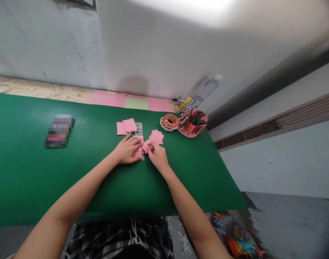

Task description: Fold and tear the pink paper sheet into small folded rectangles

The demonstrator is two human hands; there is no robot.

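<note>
My left hand (129, 148) lies flat with its fingers stretched out. It presses a clear ruler (139, 128) and a pink sheet of paper (139, 153) down on the green tabletop. Close by on the right, my right hand (157, 155) pinches the edge of a small pink paper piece (146, 145); the fingertips partly cover it. Just beyond that hand is a loose pile of pink paper pieces (157, 136). Two overlapping stacks of pink paper squares (129, 125) sit above my left hand, beside the ruler's far end.
Folded-paper rings (170, 122) and a round folded-paper piece (193, 123) stand at the right. Behind them are a roll of tape (178, 107) and a plastic bottle (204, 91) against the wall. A blurred-out dark object (59, 131) lies at left. Pink sheets (109, 98) line the back edge.
</note>
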